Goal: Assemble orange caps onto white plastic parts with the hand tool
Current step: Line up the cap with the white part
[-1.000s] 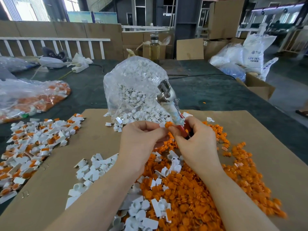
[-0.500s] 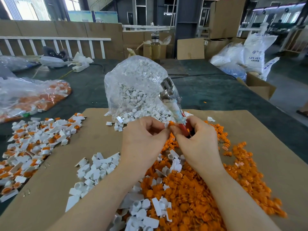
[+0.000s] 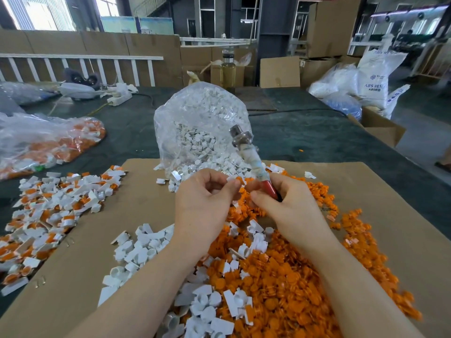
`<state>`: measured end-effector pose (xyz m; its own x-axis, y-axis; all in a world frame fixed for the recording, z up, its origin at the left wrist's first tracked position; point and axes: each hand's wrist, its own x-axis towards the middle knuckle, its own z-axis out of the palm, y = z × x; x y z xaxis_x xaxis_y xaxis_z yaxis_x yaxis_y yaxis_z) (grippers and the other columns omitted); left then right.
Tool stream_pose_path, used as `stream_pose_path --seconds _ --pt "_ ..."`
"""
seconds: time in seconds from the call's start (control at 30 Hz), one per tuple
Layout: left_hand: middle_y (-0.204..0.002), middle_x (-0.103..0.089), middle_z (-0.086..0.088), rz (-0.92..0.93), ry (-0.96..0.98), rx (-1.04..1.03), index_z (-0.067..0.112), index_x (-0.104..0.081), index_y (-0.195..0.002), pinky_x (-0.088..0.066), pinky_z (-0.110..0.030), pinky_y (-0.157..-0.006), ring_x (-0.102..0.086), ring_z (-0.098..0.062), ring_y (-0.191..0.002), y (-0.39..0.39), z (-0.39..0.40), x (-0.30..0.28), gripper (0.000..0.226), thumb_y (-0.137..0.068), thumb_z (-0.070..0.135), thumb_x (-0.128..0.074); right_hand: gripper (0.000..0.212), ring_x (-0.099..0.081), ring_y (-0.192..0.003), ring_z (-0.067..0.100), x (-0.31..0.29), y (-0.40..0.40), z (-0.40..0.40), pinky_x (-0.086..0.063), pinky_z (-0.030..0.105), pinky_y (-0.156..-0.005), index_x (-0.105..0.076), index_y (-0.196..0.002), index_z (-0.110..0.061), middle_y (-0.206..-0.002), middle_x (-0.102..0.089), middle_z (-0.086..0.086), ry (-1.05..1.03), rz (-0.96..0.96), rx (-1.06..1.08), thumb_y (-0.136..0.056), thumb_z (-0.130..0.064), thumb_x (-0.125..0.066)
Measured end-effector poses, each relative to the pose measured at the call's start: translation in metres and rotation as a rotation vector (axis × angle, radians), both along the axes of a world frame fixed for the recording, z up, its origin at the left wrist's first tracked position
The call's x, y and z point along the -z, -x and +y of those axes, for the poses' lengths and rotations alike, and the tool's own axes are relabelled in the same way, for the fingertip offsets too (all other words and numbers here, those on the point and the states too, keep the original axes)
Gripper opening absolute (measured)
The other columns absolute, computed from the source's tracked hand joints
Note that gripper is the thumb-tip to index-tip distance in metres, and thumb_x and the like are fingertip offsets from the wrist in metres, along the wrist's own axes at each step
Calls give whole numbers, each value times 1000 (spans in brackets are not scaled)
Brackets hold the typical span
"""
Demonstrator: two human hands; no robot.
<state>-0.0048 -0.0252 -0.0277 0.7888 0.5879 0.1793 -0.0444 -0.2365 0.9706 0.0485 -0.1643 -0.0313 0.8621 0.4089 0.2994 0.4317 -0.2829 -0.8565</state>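
My left hand (image 3: 203,202) pinches a small white plastic part (image 3: 231,178) between thumb and fingers, with an orange cap (image 3: 241,179) at its tip. My right hand (image 3: 290,203) grips the hand tool (image 3: 251,159), a taped shaft with a red handle and a metal head that points up and away. The two hands meet above a heap of loose orange caps (image 3: 280,276). Loose white parts (image 3: 136,250) lie to the left of that heap and mixed into it.
A clear bag of white parts (image 3: 200,132) stands just behind my hands. Assembled white-and-orange pieces (image 3: 48,206) are piled at the left on the cardboard sheet (image 3: 380,198). Another bag with orange pieces (image 3: 48,140) lies far left. Boxes and sacks stand beyond the table.
Both hands stay together at the same spot. The tool head has tilted slightly, and the fingers have shifted a little around the white part.
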Motion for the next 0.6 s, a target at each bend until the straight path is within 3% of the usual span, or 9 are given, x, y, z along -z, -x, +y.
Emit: stream_pose_path --seconds 0.1,0.23,0.33,0.43,0.6 --pt "-65 -73 4 -65 114 27 14 -67 -80 -57 -21 -63 -73 -12 -66 0 2 -1 10 -84 14 -77 9 -67 -78 9 -1 -6 -12 -50 11 -63 -69 -91 -26 -85 -69 2 14 154 -101 -89 -18 -66" --pt "-68 -73 -3 -161 229 50 7 -67 -83 -53 -15 -59 -73 -15 -66 1 7 -2 7 -85 8 -74 10 -65 -75 4 -2 -11 -22 -46 9 -60 -66 -97 -18 -101 -67 13 125 286 -209 -90 -12 -64" --pt "-70 -74 -5 -204 253 56 7 -68 -84 -55 -18 -62 -73 -16 -68 0 10 -2 6 -85 7 -73 18 -66 -91 14 -3 -13 -25 -54 25 -75 -64 -103 -18 -107 -66 12 213 303 -253 -86 -24 -67" --pt "-70 -74 -4 -220 248 46 9 -68 -83 -56 -19 -64 -73 -15 -68 -1 11 -2 5 -85 8 -73 42 -61 -101 32 -7 -10 -25 -45 51 -95 -62 -106 -15 -108 -64 17 283 284 -263 -70 -38 -64" --pt "-67 -72 0 -232 241 49 11 -67 -81 -57 -20 -66 -72 -14 -67 -2 13 -2 7 -85 9 -72 46 -59 -105 33 -8 -8 -26 -43 56 -98 -61 -109 -17 -113 -62 17 299 290 -285 -68 -37 -65"
